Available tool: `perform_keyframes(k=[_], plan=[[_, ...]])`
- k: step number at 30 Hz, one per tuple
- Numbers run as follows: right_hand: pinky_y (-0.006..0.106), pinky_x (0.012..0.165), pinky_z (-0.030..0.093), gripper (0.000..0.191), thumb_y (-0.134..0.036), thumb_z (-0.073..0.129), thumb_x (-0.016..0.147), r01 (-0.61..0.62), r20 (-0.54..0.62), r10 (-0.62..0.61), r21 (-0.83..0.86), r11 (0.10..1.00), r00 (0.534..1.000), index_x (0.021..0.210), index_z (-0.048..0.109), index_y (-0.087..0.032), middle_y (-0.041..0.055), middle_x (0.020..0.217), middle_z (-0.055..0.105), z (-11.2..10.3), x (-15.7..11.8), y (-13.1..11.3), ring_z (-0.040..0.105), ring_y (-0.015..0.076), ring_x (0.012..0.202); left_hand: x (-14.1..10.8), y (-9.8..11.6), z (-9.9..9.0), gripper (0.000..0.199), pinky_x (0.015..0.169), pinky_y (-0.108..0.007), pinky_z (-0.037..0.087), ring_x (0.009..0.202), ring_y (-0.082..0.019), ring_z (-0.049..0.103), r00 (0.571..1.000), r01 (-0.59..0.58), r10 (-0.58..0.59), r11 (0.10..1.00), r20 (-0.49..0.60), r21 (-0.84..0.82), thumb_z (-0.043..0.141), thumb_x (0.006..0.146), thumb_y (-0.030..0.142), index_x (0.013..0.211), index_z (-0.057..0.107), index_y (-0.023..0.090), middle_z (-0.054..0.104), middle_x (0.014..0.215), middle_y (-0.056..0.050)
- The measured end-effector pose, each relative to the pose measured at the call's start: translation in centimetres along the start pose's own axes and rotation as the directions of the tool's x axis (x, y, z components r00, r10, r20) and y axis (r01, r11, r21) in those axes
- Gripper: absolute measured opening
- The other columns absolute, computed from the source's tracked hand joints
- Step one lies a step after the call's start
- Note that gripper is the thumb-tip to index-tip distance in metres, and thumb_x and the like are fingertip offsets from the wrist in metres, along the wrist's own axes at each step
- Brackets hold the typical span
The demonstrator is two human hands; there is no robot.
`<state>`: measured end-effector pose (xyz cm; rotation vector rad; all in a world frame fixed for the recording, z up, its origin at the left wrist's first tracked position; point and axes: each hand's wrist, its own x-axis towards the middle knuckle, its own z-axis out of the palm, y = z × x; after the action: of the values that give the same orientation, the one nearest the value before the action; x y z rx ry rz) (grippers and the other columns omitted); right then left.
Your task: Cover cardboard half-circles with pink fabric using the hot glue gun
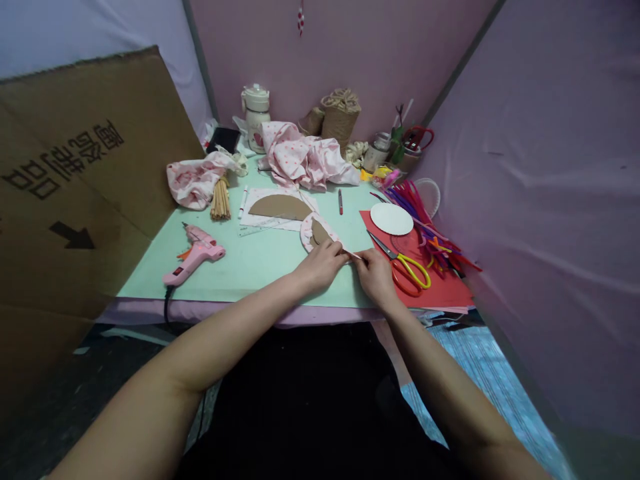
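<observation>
A half-round piece of brown cardboard with pink fabric folded over its rim, a fabric-covered cardboard piece, lies tilted on the green tabletop. My left hand is closed at its lower edge, fingers pressing on the fabric. At the right corner my right hand pinches the piece's edge between thumb and fingers. Just behind lies a bare cardboard half circle on a sheet of pink fabric, with a clear ruler in front. Yellow-and-red-handled scissors rest right of my right hand.
A pink glue gun lies at the left, its cord over the front edge. A big cardboard sheet stands at left. Crumpled fabric, a bottle and twine are at the back. Right: a white disc, red paper, pipe cleaners.
</observation>
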<state>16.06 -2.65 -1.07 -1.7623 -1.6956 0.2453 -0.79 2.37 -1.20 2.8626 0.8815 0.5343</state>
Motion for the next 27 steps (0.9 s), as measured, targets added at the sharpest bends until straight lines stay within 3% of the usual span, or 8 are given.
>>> perform_keyframes(k=[4, 13, 17, 22, 27], plan=[[0.034, 0.075, 0.046, 0.025, -0.023, 0.048, 0.092, 0.071, 0.000, -0.071, -0.025, 0.997, 0.997, 0.091, 0.072, -0.016, 0.0092, 0.085, 0.064, 0.2, -0.5, 0.0, 0.058, 0.0216, 0.081, 0.1, -0.2, 0.3, 0.033, 0.086, -0.037, 0.043, 0.101, -0.024, 0.047, 1.000, 0.013, -0.013, 1.000, -0.025, -0.022, 0.039, 0.099, 0.025, 0.119, 0.065, 0.019, 0.056, 0.103, -0.009], [0.034, 0.075, 0.043, 0.029, -0.017, 0.043, 0.097, 0.253, -0.007, -0.268, -0.304, 0.919, 0.964, 0.102, 0.072, -0.015, 0.0090, 0.084, 0.059, 0.9, -1.4, -0.4, 0.050, 0.0231, 0.082, 0.3, -0.2, 0.1, 0.032, 0.084, -0.035, 0.043, 0.100, -0.024, 0.049, 0.999, 0.036, -0.036, 0.998, 0.004, -0.059, 0.038, 0.100, 0.026, 0.104, 0.068, 0.016, 0.058, 0.101, -0.009], [0.034, 0.076, 0.041, 0.028, -0.017, 0.043, 0.098, 0.303, 0.050, -0.306, -0.360, 0.882, 0.951, 0.098, 0.071, -0.016, 0.0089, 0.084, 0.059, 0.8, -1.4, -0.7, 0.048, 0.0233, 0.083, 0.2, -0.1, -0.1, 0.030, 0.087, -0.034, 0.043, 0.098, -0.022, 0.050, 0.998, 0.060, -0.063, 0.992, -0.026, -0.110, 0.036, 0.101, 0.024, 0.101, 0.064, 0.013, 0.059, 0.101, -0.009], [0.035, 0.077, 0.041, 0.028, -0.014, 0.041, 0.097, 0.342, 0.106, -0.327, -0.374, 0.862, 0.939, 0.099, 0.069, -0.018, 0.0098, 0.088, 0.059, 0.5, -1.3, -0.8, 0.046, 0.0242, 0.086, 0.1, -0.1, 0.0, 0.031, 0.088, -0.036, 0.044, 0.102, -0.022, 0.050, 0.995, 0.086, -0.093, 0.989, -0.049, -0.123, 0.035, 0.100, 0.020, 0.123, 0.055, 0.014, 0.059, 0.106, -0.010], [0.037, 0.076, 0.040, 0.028, -0.015, 0.040, 0.097, 0.358, 0.155, -0.323, -0.400, 0.844, 0.934, 0.101, 0.068, -0.017, 0.0116, 0.092, 0.059, 0.4, -1.3, -1.2, 0.045, 0.0256, 0.087, 0.4, -0.1, -0.2, 0.033, 0.089, -0.036, 0.043, 0.102, -0.023, 0.049, 0.997, 0.071, -0.069, 0.994, 0.020, -0.084, 0.035, 0.101, 0.025, 0.111, 0.064, 0.014, 0.057, 0.104, -0.010]])
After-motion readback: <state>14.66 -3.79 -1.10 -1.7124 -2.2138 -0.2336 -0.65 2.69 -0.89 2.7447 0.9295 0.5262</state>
